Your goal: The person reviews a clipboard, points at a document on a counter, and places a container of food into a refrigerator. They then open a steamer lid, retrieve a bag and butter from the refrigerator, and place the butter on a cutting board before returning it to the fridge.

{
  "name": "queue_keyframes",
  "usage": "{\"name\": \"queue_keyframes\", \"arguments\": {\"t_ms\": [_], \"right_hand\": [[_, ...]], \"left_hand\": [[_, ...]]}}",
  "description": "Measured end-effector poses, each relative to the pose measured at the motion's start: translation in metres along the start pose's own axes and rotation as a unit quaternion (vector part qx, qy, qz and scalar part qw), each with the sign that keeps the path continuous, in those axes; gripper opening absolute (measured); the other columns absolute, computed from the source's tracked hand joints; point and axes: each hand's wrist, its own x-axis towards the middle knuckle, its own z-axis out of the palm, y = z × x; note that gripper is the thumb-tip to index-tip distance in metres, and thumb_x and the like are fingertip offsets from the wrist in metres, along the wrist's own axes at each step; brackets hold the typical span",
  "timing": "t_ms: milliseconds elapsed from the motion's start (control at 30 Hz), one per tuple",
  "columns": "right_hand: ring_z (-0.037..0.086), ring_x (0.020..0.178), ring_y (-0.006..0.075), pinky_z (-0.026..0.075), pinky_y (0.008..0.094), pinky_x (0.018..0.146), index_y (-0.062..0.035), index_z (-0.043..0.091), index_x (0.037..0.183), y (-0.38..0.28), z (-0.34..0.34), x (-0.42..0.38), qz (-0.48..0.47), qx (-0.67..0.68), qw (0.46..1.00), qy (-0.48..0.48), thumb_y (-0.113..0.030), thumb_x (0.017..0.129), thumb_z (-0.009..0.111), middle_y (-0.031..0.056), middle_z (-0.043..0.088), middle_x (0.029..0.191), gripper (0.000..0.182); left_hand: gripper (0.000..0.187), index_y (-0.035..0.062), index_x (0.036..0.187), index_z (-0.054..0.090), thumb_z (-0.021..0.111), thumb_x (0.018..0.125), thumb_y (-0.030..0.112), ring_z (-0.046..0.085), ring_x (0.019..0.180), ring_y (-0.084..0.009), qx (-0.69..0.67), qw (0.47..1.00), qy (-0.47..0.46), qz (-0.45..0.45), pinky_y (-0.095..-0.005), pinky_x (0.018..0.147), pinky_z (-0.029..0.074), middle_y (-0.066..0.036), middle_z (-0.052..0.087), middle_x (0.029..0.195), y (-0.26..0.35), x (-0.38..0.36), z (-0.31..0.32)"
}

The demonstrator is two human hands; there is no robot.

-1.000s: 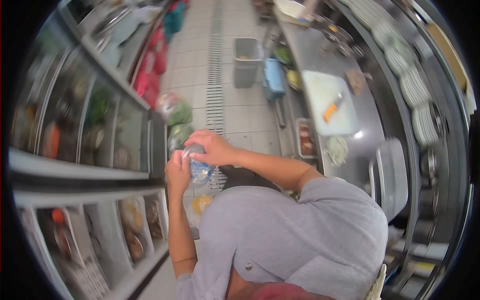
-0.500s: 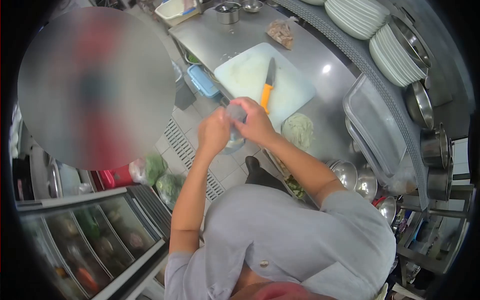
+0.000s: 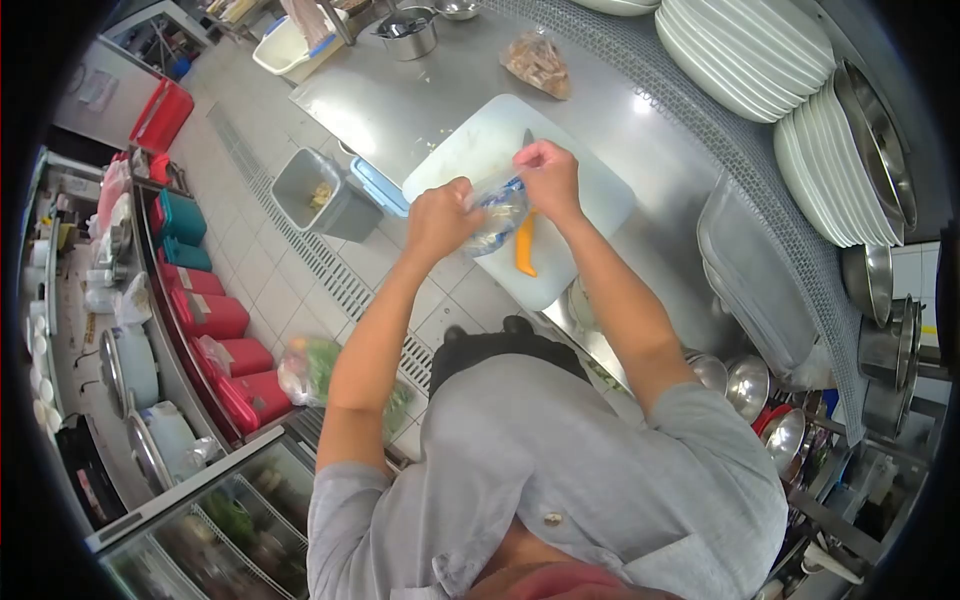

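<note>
A clear plastic bag with blue printing (image 3: 500, 212) is stretched between my hands, over the near left part of the white cutting board (image 3: 598, 200). My left hand (image 3: 438, 222) grips its left side with curled fingers. My right hand (image 3: 550, 180) pinches the upper right edge. What the bag contains is hard to make out. Beneath it lies a knife with an orange handle (image 3: 525, 248), its blade mostly covered by my right hand and the bag. A pale green cabbage (image 3: 583, 303) sits by the board's near corner, partly hidden behind my right forearm.
On the steel counter (image 3: 455, 75) are a tied bag of brownish food (image 3: 537, 66) and a metal pot (image 3: 408, 38). Stacked white plates (image 3: 745, 60) fill the shelf at right. A grey bin (image 3: 335, 205) stands on the floor at left, near a blue-lidded container (image 3: 378, 187).
My hands have moved apart, and the bag is now spread between them over the board's edge. My right hand has shifted up and right. The view has turned, bringing the grey bin into sight.
</note>
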Motion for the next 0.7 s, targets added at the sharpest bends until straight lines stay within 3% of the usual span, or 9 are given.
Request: {"name": "queue_keyframes", "arguments": {"t_ms": [100, 233, 400, 500, 533, 633, 700], "right_hand": [[0.063, 0.065, 0.0188, 0.051, 0.0307, 0.064, -0.0010, 0.066, 0.074, 0.016, 0.005, 0.001, 0.000, -0.061, 0.996, 0.064, 0.002, 0.073, 0.061, 0.0111, 0.068, 0.071, 0.006], [0.063, 0.062, 0.0233, 0.050, 0.0344, 0.061, -0.0006, 0.063, 0.070, 0.022, 0.008, 0.004, -0.005, -0.104, 0.983, 0.148, 0.001, 0.070, 0.059, 0.0145, 0.066, 0.069, 0.005], [0.063, 0.063, 0.0253, 0.050, 0.0360, 0.060, -0.0006, 0.063, 0.067, 0.055, 0.010, 0.019, 0.145, -0.033, 0.971, 0.190, 0.001, 0.068, 0.059, 0.0147, 0.066, 0.067, 0.004], [0.064, 0.065, 0.0254, 0.051, 0.0362, 0.061, -0.0004, 0.064, 0.068, 0.091, 0.022, 0.021, 0.236, 0.019, 0.946, 0.224, 0.001, 0.068, 0.060, 0.0146, 0.066, 0.067, 0.004], [0.064, 0.066, 0.0252, 0.051, 0.0362, 0.062, -0.0003, 0.064, 0.069, 0.086, 0.024, 0.022, 0.265, 0.038, 0.933, 0.239, 0.001, 0.068, 0.061, 0.0145, 0.066, 0.068, 0.004], [0.066, 0.074, 0.0248, 0.052, 0.0357, 0.066, -0.0008, 0.066, 0.080, 0.064, 0.019, 0.004, 0.238, -0.043, 0.967, 0.080, -0.002, 0.071, 0.066, 0.0134, 0.069, 0.080, 0.009], [0.065, 0.087, 0.0247, 0.052, 0.0361, 0.075, -0.0031, 0.065, 0.094, 0.040, 0.008, -0.021, 0.019, -0.151, 0.988, 0.004, -0.010, 0.074, 0.073, 0.0125, 0.069, 0.099, 0.022]], "left_hand": [[0.011, 0.0052, 0.086, 0.061, 0.065, 0.076, 0.009, 0.064, 0.068, -0.0346, 0.069, 0.996, -0.007, 0.050, -0.0471, 0.066, 0.045, -0.015, 0.064, 0.068, -0.029, 0.015, 0.014], [0.022, 0.0091, 0.090, 0.061, 0.068, 0.068, 0.007, 0.061, 0.090, -0.0304, 0.143, 0.986, -0.002, 0.088, -0.0475, 0.081, 0.042, -0.010, 0.066, 0.086, -0.056, 0.018, 0.019], [0.040, 0.0109, 0.104, 0.061, 0.071, 0.066, 0.006, 0.054, 0.108, -0.0308, 0.143, 0.982, -0.006, 0.127, -0.0481, 0.090, 0.038, -0.009, 0.060, 0.108, -0.084, 0.017, 0.031], [0.041, 0.0110, 0.106, 0.062, 0.073, 0.067, 0.007, 0.053, 0.109, -0.0334, 0.149, 0.977, 0.032, 0.150, -0.0489, 0.091, 0.040, -0.011, 0.054, 0.113, -0.097, 0.012, 0.033], [0.039, 0.0103, 0.105, 0.061, 0.074, 0.068, 0.008, 0.052, 0.109, -0.0345, 0.129, 0.984, 0.021, 0.117, -0.0483, 0.090, 0.041, -0.012, 0.053, 0.114, -0.103, 0.015, 0.035], [0.033, 0.0084, 0.104, 0.060, 0.073, 0.074, 0.012, 0.053, 0.106, -0.0375, 0.027, 0.999, 0.019, 0.037, -0.0466, 0.087, 0.046, -0.016, 0.049, 0.115, -0.124, 0.020, 0.056], [0.026, 0.0077, 0.104, 0.058, 0.069, 0.081, 0.013, 0.058, 0.098, -0.0393, -0.090, 0.993, 0.068, 0.019, -0.0462, 0.082, 0.049, -0.016, 0.049, 0.114, -0.138, 0.025, 0.064]]}}
